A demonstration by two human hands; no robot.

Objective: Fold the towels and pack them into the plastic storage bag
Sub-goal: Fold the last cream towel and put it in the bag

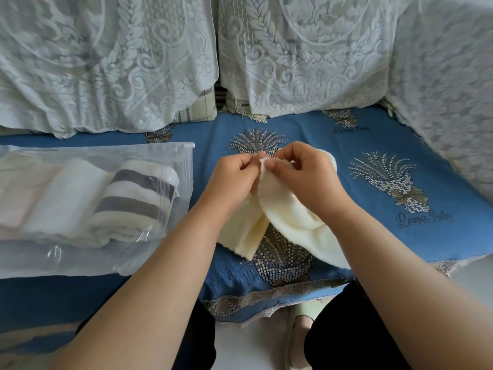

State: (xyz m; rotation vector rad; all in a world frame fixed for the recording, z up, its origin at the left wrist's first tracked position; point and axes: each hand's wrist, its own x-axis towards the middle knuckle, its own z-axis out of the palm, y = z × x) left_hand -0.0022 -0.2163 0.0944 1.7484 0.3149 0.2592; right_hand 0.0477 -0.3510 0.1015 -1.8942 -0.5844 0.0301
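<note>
Two cushions draped in white lace point(306, 54) are propped upright beyond the hands, at the back of a sofa seat covered in a blue cloth point(354, 166) patterned with beaded bouquet motifs and trimmed with a lace border along its front edge. More lace is draped over the armrest to the right of the right hand. Bare blue cloth is seen on the seat to the right of the hands and just beyond them.

A cream towel point(288, 214), soft and fluffy, is held up over the seat. Its upper edge is pinched between the thumb and curled fingers of the left hand point(234, 177) and gripped likewise by the right hand point(306, 174), the two hands almost touching. The rest of the towel hangs and bunches below the hands, its lower folds resting on the seat.

To the left of the left hand, a clear plastic storage bag point(80, 252) lies flat on the seat, its zip edge turned towards the hands. Inside it, rolled towels are packed side by side, the nearest a white towel with grey stripes point(136, 198).
</note>
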